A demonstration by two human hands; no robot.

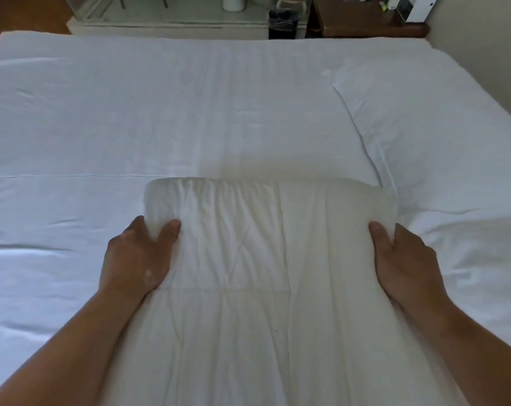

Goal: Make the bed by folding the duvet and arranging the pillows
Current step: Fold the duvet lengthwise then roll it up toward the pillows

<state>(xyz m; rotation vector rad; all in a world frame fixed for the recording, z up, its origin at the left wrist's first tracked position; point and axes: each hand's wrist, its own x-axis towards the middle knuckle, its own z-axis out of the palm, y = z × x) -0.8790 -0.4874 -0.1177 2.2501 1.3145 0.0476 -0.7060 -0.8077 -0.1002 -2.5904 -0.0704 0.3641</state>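
A cream quilted duvet (266, 247) lies folded in a long strip over the white bed sheet (131, 118), running from the bottom of the view to a rounded fold at the middle. My left hand (134, 259) grips the duvet's left edge near that fold, thumb on top, fingers underneath. My right hand (403, 262) grips the right edge the same way. A white pillow (430, 133) lies flat on the bed at the right, just beyond the duvet's far right corner.
Past the bed's far edge stand a pale low cabinet (166, 22), a black bin (283, 22) and a dark wooden table (365, 19) with small items. A wall runs along the right side.
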